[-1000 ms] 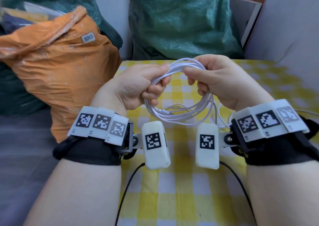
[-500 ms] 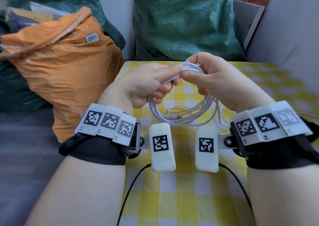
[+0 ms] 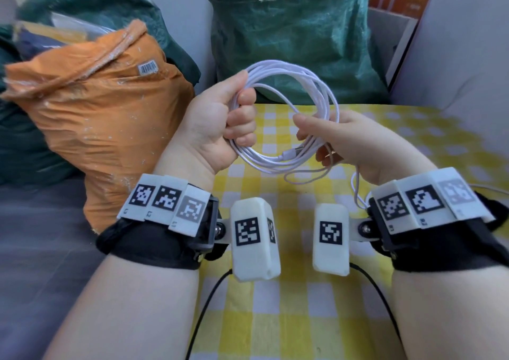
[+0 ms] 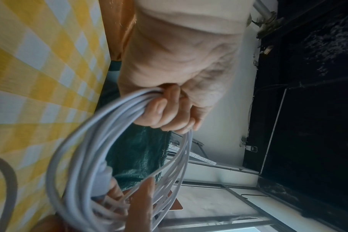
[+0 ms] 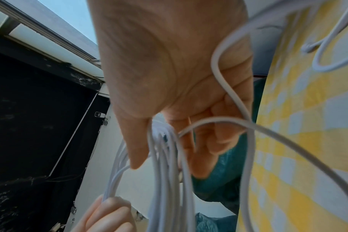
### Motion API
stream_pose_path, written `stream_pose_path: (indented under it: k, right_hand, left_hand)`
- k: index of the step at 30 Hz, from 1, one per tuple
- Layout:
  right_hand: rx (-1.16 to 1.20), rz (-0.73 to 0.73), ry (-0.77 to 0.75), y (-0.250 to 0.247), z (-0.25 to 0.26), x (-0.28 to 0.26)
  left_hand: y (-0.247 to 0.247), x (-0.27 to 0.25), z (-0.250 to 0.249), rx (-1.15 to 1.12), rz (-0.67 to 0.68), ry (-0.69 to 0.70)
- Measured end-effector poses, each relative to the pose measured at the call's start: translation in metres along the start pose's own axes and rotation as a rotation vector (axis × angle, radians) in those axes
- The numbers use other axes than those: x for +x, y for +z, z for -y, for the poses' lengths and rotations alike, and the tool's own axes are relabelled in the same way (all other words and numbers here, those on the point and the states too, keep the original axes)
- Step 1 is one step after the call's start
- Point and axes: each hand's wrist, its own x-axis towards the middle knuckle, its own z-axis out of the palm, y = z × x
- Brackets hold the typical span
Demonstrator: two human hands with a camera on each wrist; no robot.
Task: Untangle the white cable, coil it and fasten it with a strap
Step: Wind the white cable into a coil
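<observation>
The white cable (image 3: 300, 70) is wound into a round coil of several loops, held upright above the yellow checked table. My left hand (image 3: 242, 117) grips the coil's left side in a fist; in the left wrist view its fingers (image 4: 165, 109) curl round the bundled strands (image 4: 85, 141). My right hand (image 3: 311, 136) pinches the coil's lower right side, thumb and fingers straddling the strands (image 5: 165, 172). A loose tail (image 3: 355, 189) hangs from the coil toward my right wrist and loops past the palm (image 5: 288, 141). A plug end (image 3: 289, 154) lies among the lower strands. No strap shows in any view.
An orange sack (image 3: 96, 117) stands left of the table and a green sack (image 3: 289, 29) behind it. The checked tablecloth (image 3: 303, 318) runs below my wrists. A pale panel (image 3: 468, 57) bounds the right side, and a grey surface (image 3: 41, 249) lies to the left.
Both hands had met at the top of the hanging coil. My left hand has lifted and turned the coil upright, gripping its left side; my right hand has shifted to the lower right side.
</observation>
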Motion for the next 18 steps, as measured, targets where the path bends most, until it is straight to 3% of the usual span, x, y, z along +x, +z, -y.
stream_pose_path:
  k: [5,12,18]
  right_hand:
    - [0.035,0.169,-0.02,-0.0015,-0.0021,-0.0022]
    - [0.16,0.017,-0.092,-0.0079,-0.0031,-0.0006]
    - [0.256,-0.028,-0.153,-0.0002,-0.0006,0.0004]
  left_hand:
    - [-0.003,0.0012,-0.0015,-0.07,-0.021,0.033]
    - [-0.0081,0.0,-0.0015,0.037,-0.073,-0.043]
    - [-0.0066,0.0006,0.0004,0.088,-0.03,-0.096]
